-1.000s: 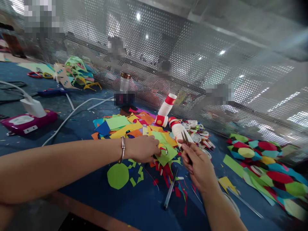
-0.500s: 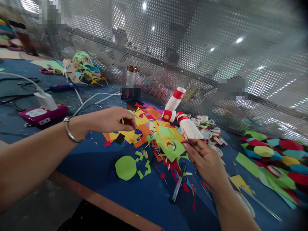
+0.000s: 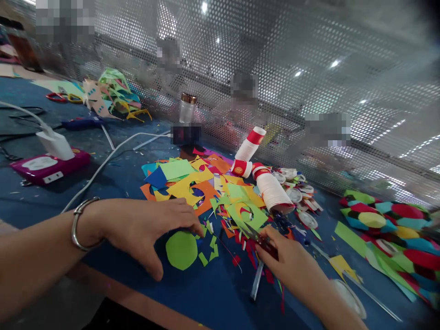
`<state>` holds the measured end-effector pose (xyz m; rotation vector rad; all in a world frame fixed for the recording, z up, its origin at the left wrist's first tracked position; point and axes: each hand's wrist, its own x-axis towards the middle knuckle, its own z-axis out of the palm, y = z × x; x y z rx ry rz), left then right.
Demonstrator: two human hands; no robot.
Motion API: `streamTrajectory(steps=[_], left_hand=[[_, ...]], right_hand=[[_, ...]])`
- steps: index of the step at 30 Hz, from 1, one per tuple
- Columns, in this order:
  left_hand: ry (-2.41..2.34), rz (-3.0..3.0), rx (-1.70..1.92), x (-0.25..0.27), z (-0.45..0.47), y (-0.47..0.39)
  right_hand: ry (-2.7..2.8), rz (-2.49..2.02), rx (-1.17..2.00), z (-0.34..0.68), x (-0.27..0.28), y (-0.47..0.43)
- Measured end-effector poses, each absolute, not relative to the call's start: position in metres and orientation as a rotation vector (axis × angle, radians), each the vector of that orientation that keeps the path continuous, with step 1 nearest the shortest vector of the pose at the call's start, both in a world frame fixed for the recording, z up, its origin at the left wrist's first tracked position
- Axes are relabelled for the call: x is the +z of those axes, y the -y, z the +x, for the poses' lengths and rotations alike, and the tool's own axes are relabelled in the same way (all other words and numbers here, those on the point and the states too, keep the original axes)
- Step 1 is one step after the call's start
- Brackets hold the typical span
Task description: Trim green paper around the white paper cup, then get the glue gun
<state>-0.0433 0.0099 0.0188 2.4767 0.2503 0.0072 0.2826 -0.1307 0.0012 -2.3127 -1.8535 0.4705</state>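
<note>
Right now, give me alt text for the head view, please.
The left hand is spread open beside a green paper disc; the right hand holds scissors. Colourful paper scraps and, farther back, paper cups are on a blue table.

Lights: small white glare spots, high beyond the left fingers
Mesh screen: hazy, soft, pixelated in patches
Blue tabletop: dim, softly shadowed beneath the left fingers
Patterned paper pieces: blurred, edge-stretched, right of the right fingers
Upper right corner: dark vignetting
</note>
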Motion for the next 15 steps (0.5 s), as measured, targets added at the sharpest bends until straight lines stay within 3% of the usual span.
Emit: streamTrajectory(steps=[8, 15], left_hand=[[-0.484, 2.561, 0.22, 0.002, -0.033, 0.005], [-0.748, 2.586, 0.275, 0.008, -0.032, -0.004]], right_hand=[[1.896, -2.204, 0.502, 0.279, 0.003, 0.129], [1.754, -2.149, 0.338, 0.29, 0.014, 0.134]])
